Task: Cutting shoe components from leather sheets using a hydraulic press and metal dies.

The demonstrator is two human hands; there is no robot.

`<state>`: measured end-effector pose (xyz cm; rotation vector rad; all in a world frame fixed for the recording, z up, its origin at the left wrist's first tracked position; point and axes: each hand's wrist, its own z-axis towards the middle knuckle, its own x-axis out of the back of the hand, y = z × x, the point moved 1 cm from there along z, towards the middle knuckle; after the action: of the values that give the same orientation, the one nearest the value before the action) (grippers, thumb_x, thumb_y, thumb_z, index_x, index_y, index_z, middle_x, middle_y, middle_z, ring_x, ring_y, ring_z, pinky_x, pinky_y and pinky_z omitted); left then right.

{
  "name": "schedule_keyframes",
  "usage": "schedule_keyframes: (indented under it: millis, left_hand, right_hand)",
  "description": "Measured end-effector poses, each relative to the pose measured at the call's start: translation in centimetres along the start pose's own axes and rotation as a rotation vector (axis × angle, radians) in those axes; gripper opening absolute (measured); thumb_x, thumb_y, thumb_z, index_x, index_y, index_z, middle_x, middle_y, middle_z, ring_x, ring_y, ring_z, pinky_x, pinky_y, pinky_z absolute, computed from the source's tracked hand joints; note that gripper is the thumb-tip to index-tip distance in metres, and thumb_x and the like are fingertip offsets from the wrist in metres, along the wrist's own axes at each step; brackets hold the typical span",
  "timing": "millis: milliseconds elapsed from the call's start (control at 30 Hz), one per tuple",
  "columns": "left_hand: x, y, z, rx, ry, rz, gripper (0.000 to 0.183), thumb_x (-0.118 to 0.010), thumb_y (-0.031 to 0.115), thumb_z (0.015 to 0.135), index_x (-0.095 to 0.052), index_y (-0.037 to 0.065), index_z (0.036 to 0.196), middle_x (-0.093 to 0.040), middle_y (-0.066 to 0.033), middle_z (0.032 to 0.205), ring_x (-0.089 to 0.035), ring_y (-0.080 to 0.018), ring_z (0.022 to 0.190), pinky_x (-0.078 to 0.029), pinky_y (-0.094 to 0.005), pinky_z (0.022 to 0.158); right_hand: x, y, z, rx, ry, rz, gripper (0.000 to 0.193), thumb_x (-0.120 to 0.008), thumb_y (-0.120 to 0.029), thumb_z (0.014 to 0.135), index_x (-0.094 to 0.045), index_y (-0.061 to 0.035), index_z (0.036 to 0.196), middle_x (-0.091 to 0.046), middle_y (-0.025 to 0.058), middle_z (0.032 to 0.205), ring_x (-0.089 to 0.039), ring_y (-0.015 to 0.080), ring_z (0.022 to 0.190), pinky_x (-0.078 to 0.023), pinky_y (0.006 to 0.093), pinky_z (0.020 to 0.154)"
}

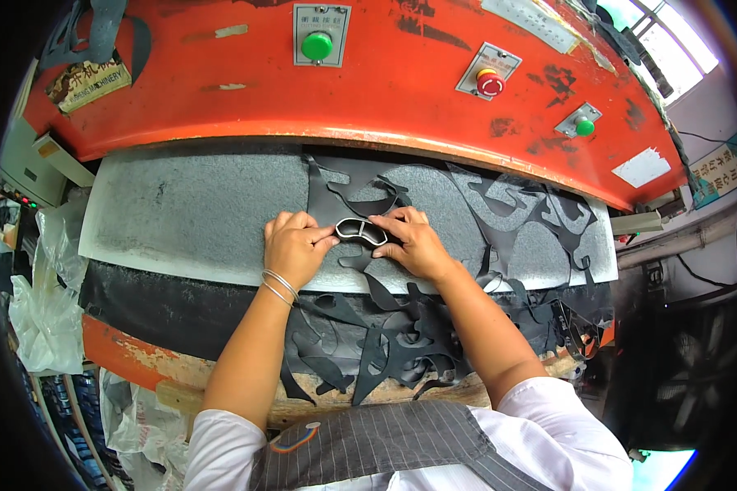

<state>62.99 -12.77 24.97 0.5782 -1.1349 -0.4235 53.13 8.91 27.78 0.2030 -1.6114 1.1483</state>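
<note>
A small metal cutting die (363,231), a rounded frame with a crossbar inside, sits on the pale cutting board (196,217). My left hand (295,247) grips its left end between thumb and fingers. From the other side, my right hand (418,244) pinches the right end, the index finger along the top edge. Directly behind the die lies a dark sheet (326,200) with curved holes cut from it. A narrow dark scrap shows just in front of the die. Whatever is under the die is hidden.
An orange press beam (221,98) spans behind the board, bearing green buttons (317,47) and a red one (490,83). More cut-out dark sheet (499,217) covers the board's right. Tangled dark scraps (377,348) hang over the front edge. Plastic bags (45,315) hang at left.
</note>
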Motion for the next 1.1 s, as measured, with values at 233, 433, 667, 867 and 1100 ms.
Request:
schedule_keyframes:
  millis: [233,433,667,867,1100]
  left_hand:
    - [1.6,-0.3,1.9,0.22,-0.187,-0.121,0.032,-0.077,0.028,0.076,-0.072,0.012,0.104,-0.065,-0.0054,0.094,-0.057,-0.0246,0.095,-0.043,-0.0359,0.088]
    - [7.9,6.9,11.2,0.0,0.295,-0.226,0.016,-0.067,0.022,0.085,-0.07,0.007,0.084,-0.063,-0.0082,0.077,-0.057,-0.0273,0.076,-0.046,-0.0388,0.072]
    - [10.2,9.6,15.6,-0.213,0.093,0.054,0.026,-0.063,0.019,0.087,-0.056,0.007,0.065,-0.052,-0.0101,0.07,-0.051,-0.0317,0.069,-0.04,-0.0415,0.065]
    - [13.5,11.2,1.0,0.199,-0.445,-0.159,0.027,-0.067,0.023,0.086,-0.062,0.003,0.069,-0.053,-0.0128,0.068,-0.055,-0.0307,0.066,-0.044,-0.0403,0.061]
    - [15.4,15.2,-11.0,0.286,-0.499,-0.059,0.013,-0.067,0.023,0.082,-0.071,0.01,0.081,-0.062,-0.0044,0.078,-0.06,-0.0257,0.08,-0.048,-0.0367,0.073]
  right_hand:
    - [3.1,-0.7,0.7,0.041,0.138,0.102,0.085,-0.085,-0.032,0.062,-0.05,-0.0106,0.136,-0.057,0.0161,0.127,-0.047,0.0377,0.122,-0.041,0.0436,0.1]
    - [20.3,2.9,1.9,-0.277,1.297,0.33,0.058,-0.049,-0.025,0.1,-0.026,0.0027,0.146,-0.031,0.0211,0.15,-0.033,0.0295,0.137,-0.025,0.0401,0.113]
    - [25.7,8.7,2.8,-0.486,1.173,-0.252,0.07,-0.046,-0.038,0.099,-0.016,0.0031,0.148,-0.008,0.0282,0.154,-0.008,0.0379,0.145,-0.014,0.0483,0.115]
    - [24.2,6.2,-5.0,-0.477,1.023,0.133,0.063,-0.05,-0.027,0.1,-0.02,0.002,0.148,-0.018,0.0234,0.154,-0.022,0.0306,0.143,-0.025,0.0412,0.113]
    - [17.4,-0.8,-1.9,-0.357,0.801,0.401,0.038,-0.062,-0.015,0.093,-0.052,-0.0033,0.128,-0.059,0.0097,0.117,-0.055,0.0165,0.105,-0.043,0.031,0.093]
